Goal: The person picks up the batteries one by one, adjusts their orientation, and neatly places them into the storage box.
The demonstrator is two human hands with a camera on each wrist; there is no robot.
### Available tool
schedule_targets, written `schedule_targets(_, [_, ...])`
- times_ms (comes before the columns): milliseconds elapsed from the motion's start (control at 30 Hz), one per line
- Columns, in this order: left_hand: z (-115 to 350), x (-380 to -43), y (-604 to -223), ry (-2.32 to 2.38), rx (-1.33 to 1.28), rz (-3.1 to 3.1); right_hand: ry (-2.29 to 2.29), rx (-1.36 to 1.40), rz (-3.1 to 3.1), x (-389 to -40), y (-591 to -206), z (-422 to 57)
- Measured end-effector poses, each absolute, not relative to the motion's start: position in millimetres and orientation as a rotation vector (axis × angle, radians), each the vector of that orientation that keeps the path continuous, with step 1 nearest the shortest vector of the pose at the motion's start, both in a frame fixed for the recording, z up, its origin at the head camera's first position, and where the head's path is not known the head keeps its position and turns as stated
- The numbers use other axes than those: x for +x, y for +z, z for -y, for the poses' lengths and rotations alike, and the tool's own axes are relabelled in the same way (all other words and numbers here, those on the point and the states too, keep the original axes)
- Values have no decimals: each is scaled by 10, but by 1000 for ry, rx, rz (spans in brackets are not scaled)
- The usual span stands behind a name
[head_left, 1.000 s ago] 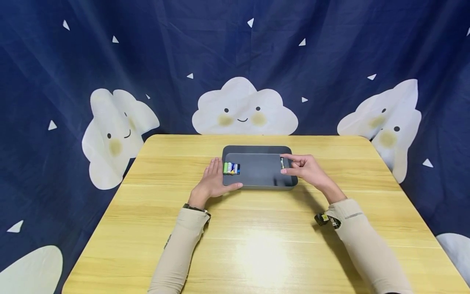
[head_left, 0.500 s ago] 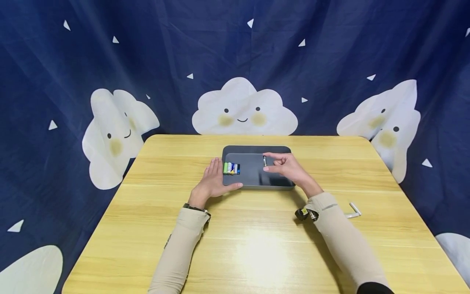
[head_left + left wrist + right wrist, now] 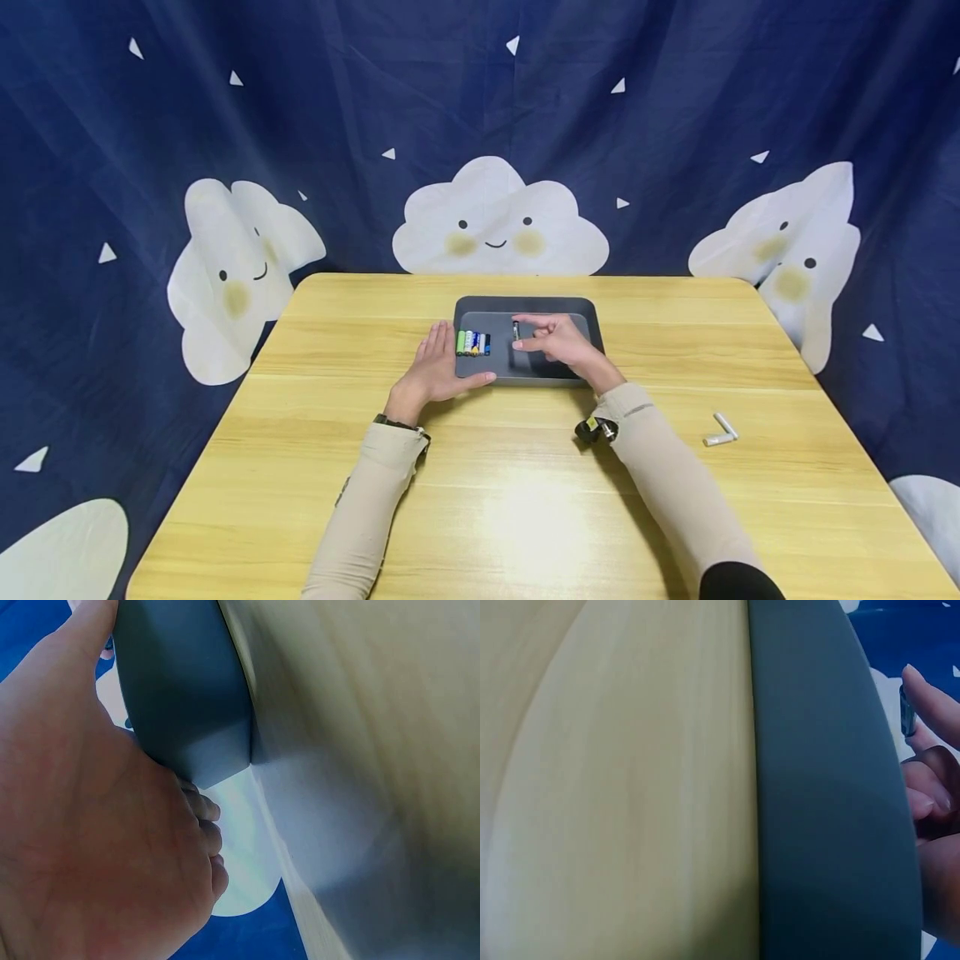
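A dark grey tray [image 3: 540,382] lies on the table, with a row of several batteries [image 3: 473,344] side by side at its left end, in green, white and blue. My left hand [image 3: 435,367] rests against the tray's left front corner, fingers straight along the left side and thumb along the front wall. Over the tray floor, my right hand [image 3: 562,339] pinches a single battery [image 3: 516,332] by its ends between thumb and index finger. The right wrist view shows that battery [image 3: 907,712] beyond the tray's wall [image 3: 825,787], with the other fingers curled.
Two white cylinders [image 3: 722,438], which look like batteries, lie at an angle on the wooden table [image 3: 450,533] to the right of the right forearm. A dark blue curtain [image 3: 480,100] with clouds hangs behind the table's far edge.
My right hand has carried the pinched battery leftward across the tray, closer to the row. The two white cylinders have come into sight from behind the right arm. My left hand stays put.
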State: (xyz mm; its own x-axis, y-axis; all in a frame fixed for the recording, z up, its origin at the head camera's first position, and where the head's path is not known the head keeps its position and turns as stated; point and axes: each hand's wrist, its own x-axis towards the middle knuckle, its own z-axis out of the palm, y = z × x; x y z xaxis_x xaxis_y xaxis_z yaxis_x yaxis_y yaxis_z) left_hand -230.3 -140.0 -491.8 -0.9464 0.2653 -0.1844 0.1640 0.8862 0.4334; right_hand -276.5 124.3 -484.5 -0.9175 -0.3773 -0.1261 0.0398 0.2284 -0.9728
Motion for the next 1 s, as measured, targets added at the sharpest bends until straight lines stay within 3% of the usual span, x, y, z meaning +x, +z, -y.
schedule_targets(1000, [1394,-2307,-4912,593,329,-2824,-1685,-159,-2142,-2863,-5072,-899])
